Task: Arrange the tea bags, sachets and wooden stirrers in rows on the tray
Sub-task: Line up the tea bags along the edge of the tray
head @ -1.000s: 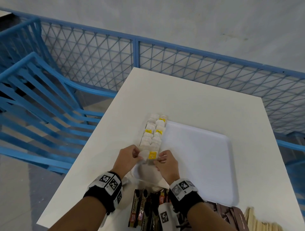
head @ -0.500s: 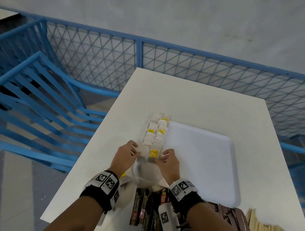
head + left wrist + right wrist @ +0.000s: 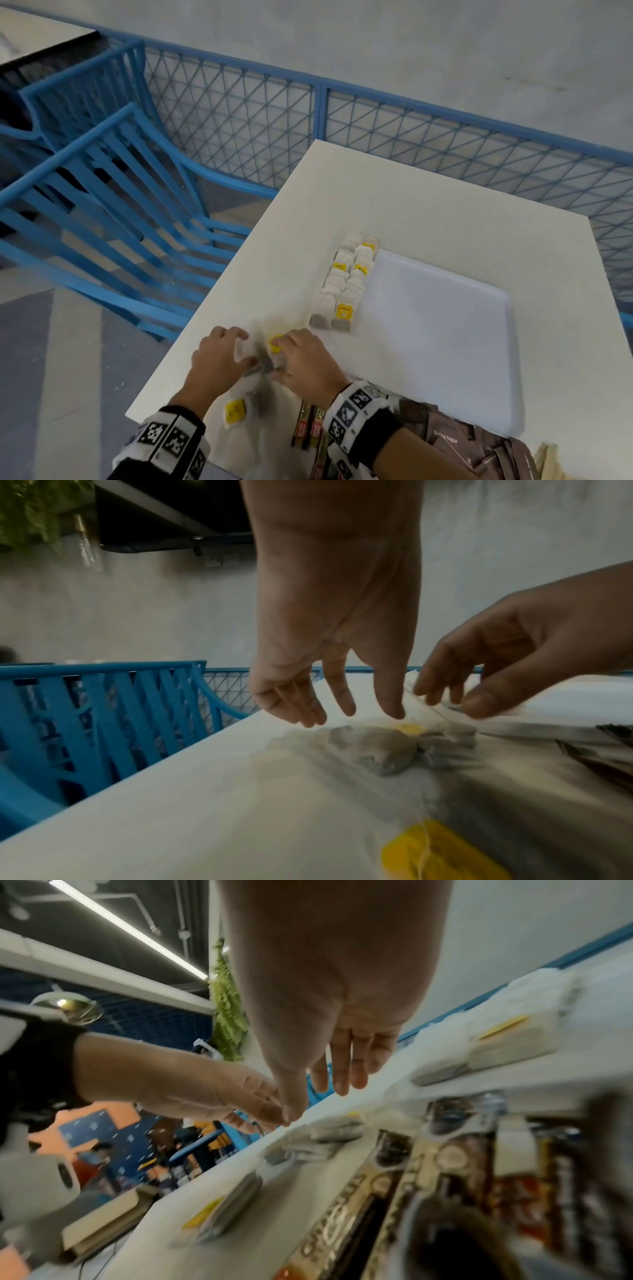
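Note:
Two rows of white tea bags (image 3: 346, 284) with yellow tags lie along the left edge of the white tray (image 3: 445, 342). Both hands hover over loose tea bags (image 3: 260, 363) near the table's front left. My left hand (image 3: 245, 347) has relaxed fingers just above a grey tea bag (image 3: 377, 745). My right hand (image 3: 279, 358) reaches down beside it with straight fingers (image 3: 339, 1085), its thumb close to the left hand's fingertips. Neither hand plainly holds anything. Another tea bag (image 3: 235, 411) with a yellow tag lies nearer to me.
Dark stick sachets (image 3: 308, 428) lie by my right wrist, brown sachets (image 3: 462, 442) further right, wooden stirrers (image 3: 551, 459) at the bottom right. The white table (image 3: 411, 205) ends close on my left. A blue chair (image 3: 102, 192) and a blue mesh fence (image 3: 239, 113) stand beyond.
Both hands have left the near end of the tea bag rows and drawn back to the loose tea bags at the front left. Two more tea bags lie at the rows' near end.

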`<state>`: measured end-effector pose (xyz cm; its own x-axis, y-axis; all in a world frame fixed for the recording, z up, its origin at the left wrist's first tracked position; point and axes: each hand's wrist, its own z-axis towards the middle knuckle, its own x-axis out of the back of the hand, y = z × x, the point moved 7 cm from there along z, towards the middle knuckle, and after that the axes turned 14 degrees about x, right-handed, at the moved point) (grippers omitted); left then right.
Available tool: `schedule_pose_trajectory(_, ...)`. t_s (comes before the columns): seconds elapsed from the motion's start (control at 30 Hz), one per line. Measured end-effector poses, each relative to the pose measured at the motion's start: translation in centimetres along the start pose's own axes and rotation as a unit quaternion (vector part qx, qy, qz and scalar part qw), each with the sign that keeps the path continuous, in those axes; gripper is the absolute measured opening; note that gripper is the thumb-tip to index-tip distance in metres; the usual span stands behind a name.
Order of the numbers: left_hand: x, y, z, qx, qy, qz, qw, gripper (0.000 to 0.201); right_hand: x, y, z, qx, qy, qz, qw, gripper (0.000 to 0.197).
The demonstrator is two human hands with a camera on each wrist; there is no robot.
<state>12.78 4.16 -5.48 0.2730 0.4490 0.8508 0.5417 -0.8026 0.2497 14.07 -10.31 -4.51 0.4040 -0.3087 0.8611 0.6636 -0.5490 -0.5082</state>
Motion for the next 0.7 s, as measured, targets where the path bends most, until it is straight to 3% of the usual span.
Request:
schedule_pose_trajectory(0.13,-1.3,-0.5,-0.5,0.013,-0.036,-0.022,0.999,0.062,-1.6,-1.3,0.5,0.011,-0.070,-0.063,0.995,0.044)
schedule_pose_trajectory(0.27,-1.5,0.1,-1.0,-0.022,-0.034,-0.011,0.999,0.046,-1.7,-1.8,0.8,0.024,-0.046,-0.074,0.996,0.021)
schedule_pose_trajectory(0.4,-1.0,-0.8,-1.0,-0.005,-0.030,-0.048,0.998,0.028,-0.8,-1.2,0.4,-0.017,-0.059,-0.046,0.997,0.022)
schedule_pose_trajectory(0.57,-0.2,-2.9,-2.2,-0.009,-0.074,-0.103,0.992,0.013,1.1,-0.7,-1.1,-0.059,0.017,0.067,0.996,0.021)
schedule_pose_trajectory(0.63,-0.3,-3.4,-3.3,-0.044,-0.124,-0.120,0.984,0.013,2.2,-0.1,-2.1,-0.073,0.071,0.120,0.988,0.016)
schedule_pose_trajectory(0.7,-0.9,-3.0,-4.7,-0.097,-0.159,-0.067,0.980,0.014,3.3,0.2,-3.2,-0.089,0.112,0.157,0.977,0.014)
